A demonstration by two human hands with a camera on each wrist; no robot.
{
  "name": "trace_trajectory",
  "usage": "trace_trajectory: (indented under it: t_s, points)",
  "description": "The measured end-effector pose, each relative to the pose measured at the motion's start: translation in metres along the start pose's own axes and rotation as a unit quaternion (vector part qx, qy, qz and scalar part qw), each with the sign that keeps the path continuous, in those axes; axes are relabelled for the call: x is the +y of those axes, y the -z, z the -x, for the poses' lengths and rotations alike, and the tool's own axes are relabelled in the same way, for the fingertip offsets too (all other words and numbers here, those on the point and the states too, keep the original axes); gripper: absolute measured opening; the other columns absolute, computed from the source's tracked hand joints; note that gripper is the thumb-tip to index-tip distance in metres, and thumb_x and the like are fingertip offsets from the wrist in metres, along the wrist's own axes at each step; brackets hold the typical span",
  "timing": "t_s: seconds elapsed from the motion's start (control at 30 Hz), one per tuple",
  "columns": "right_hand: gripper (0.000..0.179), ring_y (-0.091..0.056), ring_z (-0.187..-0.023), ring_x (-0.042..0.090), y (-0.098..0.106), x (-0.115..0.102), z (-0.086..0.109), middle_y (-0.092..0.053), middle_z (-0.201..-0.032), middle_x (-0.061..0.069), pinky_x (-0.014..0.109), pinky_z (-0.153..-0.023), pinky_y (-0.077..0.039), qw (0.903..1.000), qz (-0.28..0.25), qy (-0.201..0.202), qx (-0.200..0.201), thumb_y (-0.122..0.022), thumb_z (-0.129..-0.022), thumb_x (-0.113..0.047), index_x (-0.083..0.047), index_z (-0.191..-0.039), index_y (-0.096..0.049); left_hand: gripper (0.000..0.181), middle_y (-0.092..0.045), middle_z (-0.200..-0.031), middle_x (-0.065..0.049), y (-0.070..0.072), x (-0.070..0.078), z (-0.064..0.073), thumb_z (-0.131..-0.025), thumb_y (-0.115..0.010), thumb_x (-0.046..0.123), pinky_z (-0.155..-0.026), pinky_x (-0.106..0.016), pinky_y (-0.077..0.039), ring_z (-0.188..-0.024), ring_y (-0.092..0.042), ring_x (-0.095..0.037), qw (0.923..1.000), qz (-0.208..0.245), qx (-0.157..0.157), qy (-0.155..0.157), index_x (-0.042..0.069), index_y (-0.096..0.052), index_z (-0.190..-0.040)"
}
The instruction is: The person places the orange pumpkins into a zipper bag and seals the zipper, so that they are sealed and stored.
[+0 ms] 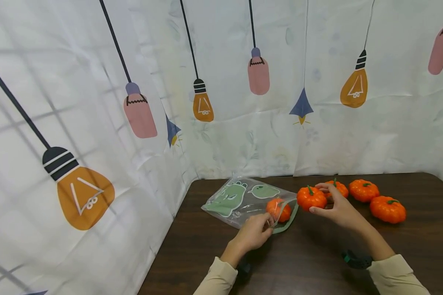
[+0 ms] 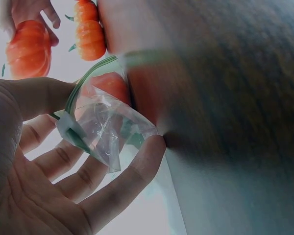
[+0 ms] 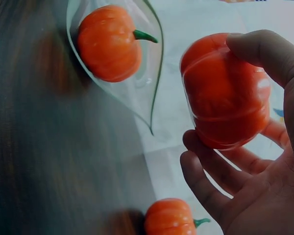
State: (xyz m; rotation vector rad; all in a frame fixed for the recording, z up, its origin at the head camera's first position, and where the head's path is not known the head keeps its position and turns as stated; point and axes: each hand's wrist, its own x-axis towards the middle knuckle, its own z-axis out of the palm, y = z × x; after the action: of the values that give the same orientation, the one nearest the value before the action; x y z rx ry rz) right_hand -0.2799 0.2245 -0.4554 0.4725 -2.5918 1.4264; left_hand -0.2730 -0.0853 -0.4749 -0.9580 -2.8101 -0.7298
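A small orange pumpkin [image 1: 311,198] with a green stem is gripped between the thumb and fingers of my right hand [image 1: 336,207], lifted above the table near the bag's mouth. My left hand [image 1: 255,231] pinches the green-edged rim of a clear plastic bag [image 1: 256,192] printed with green shapes, and the mouth stands partly spread. Inside that bag, close to the opening, lies another pumpkin [image 3: 110,44]. In the right wrist view the held pumpkin [image 3: 225,93] is apart from the bag.
On the dark wooden table [image 1: 299,266], to the right, sit more pumpkins: one partly behind my right hand [image 1: 339,188], one at the back [image 1: 364,191] and one nearer [image 1: 387,209]. A white cloth printed with lamps [image 1: 236,143] hangs behind and left.
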Motion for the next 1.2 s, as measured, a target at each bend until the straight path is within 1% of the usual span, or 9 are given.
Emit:
trace_trajectory:
  t_s: [0.1,0.3,0.43,0.63,0.8,1.03,1.2]
  points:
    - [0.074,-0.057,-0.113,0.036,-0.004,0.002,-0.001,-0.046,-0.144,0.027,0.025,-0.080,-0.053,0.9999,0.004,-0.002,-0.011,-0.078,-0.090,-0.030,-0.006,-0.146,-0.036,0.011,-0.063,-0.087,0.007,0.000,-0.001,0.000,-0.092,-0.069,0.011,-0.070,-0.017,-0.046,-0.074,-0.052,-0.001,1.0000,-0.001,0.002,0.001,0.017,-0.063,-0.100]
    - [0.074,-0.057,-0.119,0.040,-0.012,0.007,-0.001,-0.045,-0.144,0.029,0.030,-0.082,-0.054,0.9994,0.003,-0.001,-0.036,-0.079,-0.090,-0.031,-0.006,-0.146,-0.038,0.011,-0.062,-0.086,0.008,0.001,0.000,0.000,-0.092,-0.069,0.011,-0.069,-0.017,-0.045,-0.073,-0.052,-0.001,1.0000,0.001,0.004,0.001,0.017,-0.063,-0.099]
    - [0.073,-0.057,-0.121,0.042,-0.014,0.010,0.000,-0.045,-0.143,0.028,0.031,-0.084,-0.054,0.9991,0.005,0.003,-0.043,-0.079,-0.090,-0.031,-0.007,-0.145,-0.039,0.011,-0.061,-0.084,0.008,0.001,0.001,0.001,-0.092,-0.069,0.011,-0.068,-0.017,-0.044,-0.072,-0.051,-0.001,1.0000,0.002,0.005,0.003,0.017,-0.063,-0.098]
    - [0.070,-0.058,-0.119,0.043,-0.019,0.012,0.000,-0.048,-0.141,0.029,0.033,-0.085,-0.055,0.9986,0.009,0.009,-0.052,-0.079,-0.089,-0.031,-0.007,-0.142,-0.041,0.011,-0.062,-0.085,0.008,0.002,0.002,0.001,-0.092,-0.069,0.011,-0.069,-0.017,-0.045,-0.072,-0.052,-0.001,1.0000,-0.003,0.009,0.001,0.018,-0.063,-0.098]
    - [0.070,-0.058,-0.120,0.044,-0.023,0.013,0.000,-0.048,-0.142,0.027,0.038,-0.087,-0.054,0.9976,0.012,0.009,-0.068,-0.079,-0.089,-0.033,-0.007,-0.142,-0.041,0.010,-0.062,-0.085,0.008,0.002,0.002,0.002,-0.092,-0.069,0.011,-0.068,-0.017,-0.045,-0.072,-0.051,-0.001,0.9999,0.000,0.010,0.002,0.017,-0.063,-0.098]
    - [0.071,-0.054,-0.127,0.049,-0.027,0.015,0.001,-0.050,-0.141,0.025,0.051,-0.092,-0.051,0.9969,0.022,0.015,-0.074,-0.080,-0.088,-0.034,-0.007,-0.141,-0.043,0.010,-0.062,-0.084,0.008,0.001,0.001,0.001,-0.092,-0.069,0.011,-0.068,-0.017,-0.045,-0.071,-0.051,-0.001,0.9999,0.004,0.012,0.000,0.017,-0.063,-0.098]
    - [0.072,-0.053,-0.127,0.049,-0.029,0.017,0.002,-0.049,-0.142,0.026,0.052,-0.092,-0.051,0.9964,0.024,0.017,-0.080,-0.080,-0.087,-0.035,-0.006,-0.142,-0.042,0.010,-0.061,-0.084,0.008,0.000,0.001,0.002,-0.092,-0.069,0.012,-0.069,-0.017,-0.045,-0.071,-0.051,-0.001,1.0000,0.003,0.009,0.001,0.018,-0.063,-0.098]
